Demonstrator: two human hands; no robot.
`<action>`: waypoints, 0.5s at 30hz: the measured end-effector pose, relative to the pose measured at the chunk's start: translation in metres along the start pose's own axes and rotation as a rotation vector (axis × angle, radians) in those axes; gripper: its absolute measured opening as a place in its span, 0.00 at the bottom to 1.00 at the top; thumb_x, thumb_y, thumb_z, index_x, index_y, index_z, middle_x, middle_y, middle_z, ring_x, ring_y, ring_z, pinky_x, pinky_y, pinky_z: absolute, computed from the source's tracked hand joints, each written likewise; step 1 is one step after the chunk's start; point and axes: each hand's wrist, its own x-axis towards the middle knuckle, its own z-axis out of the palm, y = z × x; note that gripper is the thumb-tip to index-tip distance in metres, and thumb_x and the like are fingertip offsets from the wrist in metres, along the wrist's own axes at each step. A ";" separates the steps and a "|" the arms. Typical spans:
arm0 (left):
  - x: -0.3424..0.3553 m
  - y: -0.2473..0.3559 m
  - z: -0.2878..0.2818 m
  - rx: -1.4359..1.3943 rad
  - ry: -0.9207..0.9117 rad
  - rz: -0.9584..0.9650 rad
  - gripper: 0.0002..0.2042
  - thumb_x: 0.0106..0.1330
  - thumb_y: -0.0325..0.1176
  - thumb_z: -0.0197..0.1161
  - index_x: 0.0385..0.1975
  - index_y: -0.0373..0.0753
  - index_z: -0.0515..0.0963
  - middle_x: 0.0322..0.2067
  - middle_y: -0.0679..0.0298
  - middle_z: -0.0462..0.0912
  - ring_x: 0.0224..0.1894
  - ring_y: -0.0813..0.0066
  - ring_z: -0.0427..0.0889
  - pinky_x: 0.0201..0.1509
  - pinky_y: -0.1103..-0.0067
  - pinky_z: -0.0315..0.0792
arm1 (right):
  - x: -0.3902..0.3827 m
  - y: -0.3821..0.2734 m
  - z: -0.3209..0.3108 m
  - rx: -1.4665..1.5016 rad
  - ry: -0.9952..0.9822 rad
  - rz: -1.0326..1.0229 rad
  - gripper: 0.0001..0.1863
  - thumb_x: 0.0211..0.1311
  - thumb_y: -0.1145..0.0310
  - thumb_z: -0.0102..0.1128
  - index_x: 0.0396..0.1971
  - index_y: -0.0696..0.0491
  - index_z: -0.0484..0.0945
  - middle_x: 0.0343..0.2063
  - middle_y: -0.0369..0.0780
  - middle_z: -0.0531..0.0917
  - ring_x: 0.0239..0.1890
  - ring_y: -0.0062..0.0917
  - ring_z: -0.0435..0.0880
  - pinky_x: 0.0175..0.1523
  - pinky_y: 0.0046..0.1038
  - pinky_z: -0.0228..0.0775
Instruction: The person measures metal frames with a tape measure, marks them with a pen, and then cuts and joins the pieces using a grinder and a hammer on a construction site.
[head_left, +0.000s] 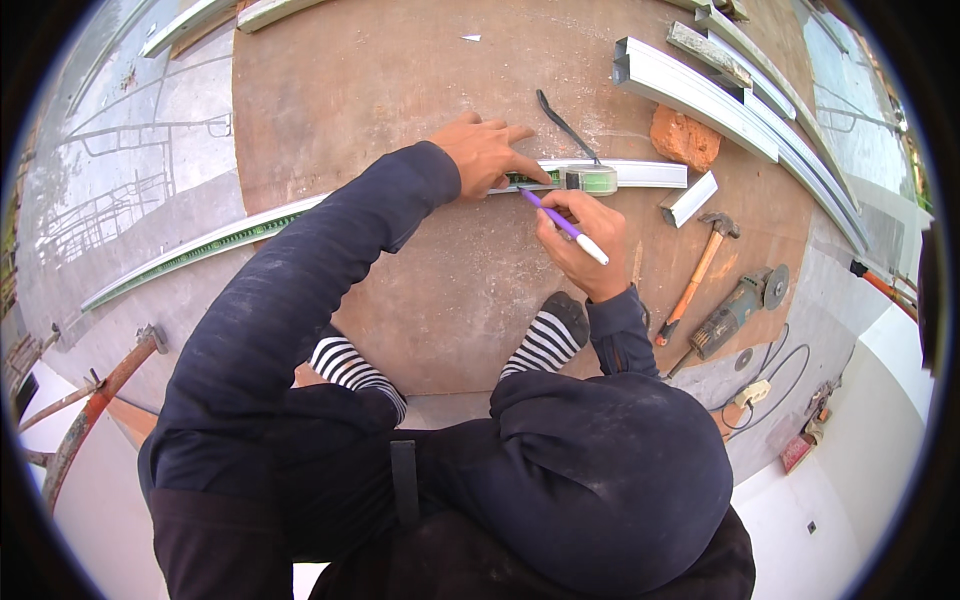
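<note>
A long white metal profile [652, 174] lies crosswise in front of me. Along it runs the green blade [240, 236] of a tape measure [597, 180], whose case rests on the profile near its right end, black strap [568, 127] trailing away. My left hand [482, 155] is over the blade and profile, fingers spread, thumb and fingertips next to the case. Between the fingers of my right hand [588, 240] is a purple marker [560, 222], white end toward me. Its tip is at the profile's near edge, just below my left fingers.
At right are a brick chunk [684, 138], a short metal offcut [690, 200], a hammer [697, 280] and an angle grinder [735, 312] with its cord. Longer white profiles [700, 95] lie behind them. My striped socks [545, 342] are on the brown board [430, 330].
</note>
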 end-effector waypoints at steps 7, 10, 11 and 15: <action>0.001 0.001 0.000 0.007 -0.004 -0.001 0.25 0.64 0.34 0.64 0.60 0.69 0.75 0.68 0.61 0.65 0.61 0.61 0.74 0.63 0.61 0.66 | 0.001 0.002 -0.002 0.011 -0.011 0.002 0.08 0.49 0.76 0.66 0.32 0.58 0.80 0.26 0.44 0.83 0.26 0.35 0.84 0.33 0.29 0.76; 0.001 0.001 0.001 0.010 0.000 -0.001 0.25 0.64 0.33 0.64 0.60 0.69 0.75 0.68 0.60 0.65 0.60 0.61 0.74 0.63 0.61 0.66 | 0.002 0.000 -0.003 0.016 -0.032 0.021 0.08 0.49 0.76 0.66 0.31 0.58 0.80 0.26 0.44 0.82 0.26 0.34 0.84 0.33 0.29 0.76; 0.001 0.001 0.001 0.013 0.003 -0.003 0.25 0.64 0.33 0.64 0.60 0.69 0.75 0.68 0.60 0.65 0.60 0.61 0.74 0.63 0.61 0.66 | 0.003 0.000 -0.003 0.015 -0.025 0.011 0.08 0.49 0.76 0.66 0.31 0.58 0.80 0.26 0.44 0.83 0.26 0.34 0.84 0.33 0.29 0.76; 0.002 0.000 0.003 0.012 0.006 -0.005 0.25 0.64 0.33 0.64 0.60 0.69 0.75 0.68 0.60 0.65 0.60 0.61 0.75 0.63 0.61 0.66 | 0.002 0.001 -0.002 0.022 0.002 0.001 0.08 0.49 0.76 0.66 0.31 0.58 0.80 0.26 0.44 0.83 0.26 0.33 0.84 0.33 0.29 0.76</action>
